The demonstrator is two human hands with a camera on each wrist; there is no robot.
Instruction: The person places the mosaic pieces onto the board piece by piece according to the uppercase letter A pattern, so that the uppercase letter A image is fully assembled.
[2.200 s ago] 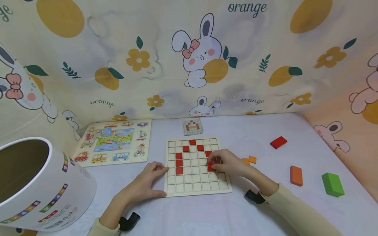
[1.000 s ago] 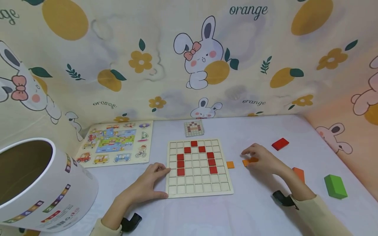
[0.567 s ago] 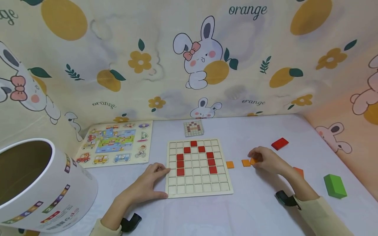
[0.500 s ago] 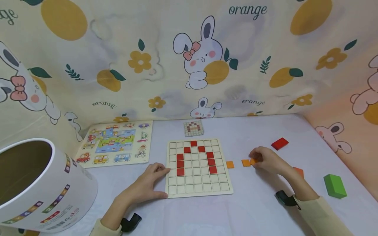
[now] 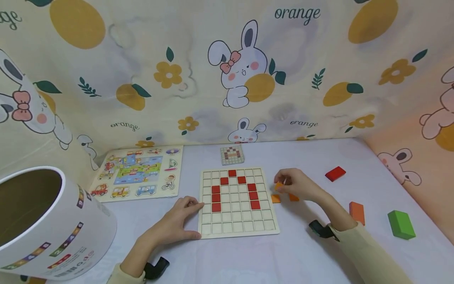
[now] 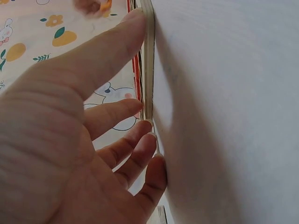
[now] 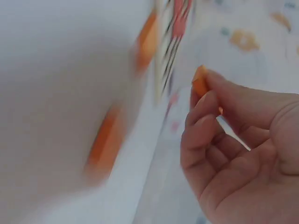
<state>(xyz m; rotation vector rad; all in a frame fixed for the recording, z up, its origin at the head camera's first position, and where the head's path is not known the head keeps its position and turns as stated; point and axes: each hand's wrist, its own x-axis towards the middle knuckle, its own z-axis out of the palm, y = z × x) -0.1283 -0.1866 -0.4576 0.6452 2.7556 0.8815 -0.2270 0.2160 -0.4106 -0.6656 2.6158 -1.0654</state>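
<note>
A cream grid board (image 5: 227, 217) lies on the table, with several red tiles (image 5: 216, 198) set in its squares as a peaked shape. My left hand (image 5: 176, 221) rests against the board's left side, thumb and fingers spread along the edge; the left wrist view shows the fingertips (image 6: 145, 135) at that edge. Just right of the board, my right hand (image 5: 299, 184) pinches an orange tile (image 7: 200, 81) between thumb and fingers, raised above the table. Below that hand lie two more orange tiles, one (image 5: 276, 198) at the board's right edge and one (image 5: 293, 197) partly under the fingers.
A small pattern card (image 5: 232, 154) lies behind the board. To the right are a red block (image 5: 335, 173), an orange block (image 5: 357, 213) and a green block (image 5: 401, 224). A vehicle picture puzzle (image 5: 138, 169) and a large white bucket (image 5: 81, 232) stand left.
My right hand let go of a red tile on the board, went right to the orange tiles, picked one up and carried it back left towards the board. My left hand stayed in place.
</note>
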